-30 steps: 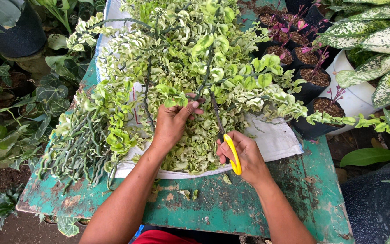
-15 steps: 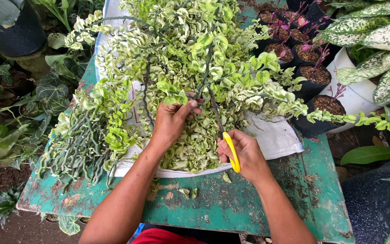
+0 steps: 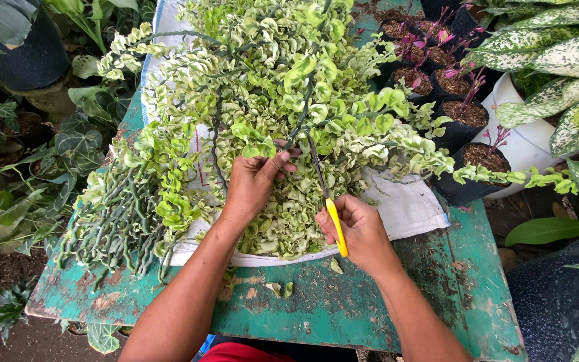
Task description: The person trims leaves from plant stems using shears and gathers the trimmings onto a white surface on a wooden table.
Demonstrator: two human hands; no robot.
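Student: Hands first — what did each one hold?

Instructor: Left hand was closed on a bunch of curled, pale green leaves of the plant, fingers buried in the foliage. Right hand was closed round the yellow handle of a tool; its dark blade ran up into the stems, though whether it was a knife or scissors could not be told.

Student: Where did the plant lie?

Instructor: It lay spread over a white sack on the worn green surface, its darker trailing stems hanging toward the left edge.

Student: And the two hands, relative to each other?

Instructor: Near one another, just apart, the left one higher in the foliage and the right one at the sack's near edge.

Student: Anything around them?

Instructor: A few loose leaves lay on the surface just in front of the sack. Small black pots with pink shoots stood at the far right, beside a white pot of speckled leaves.
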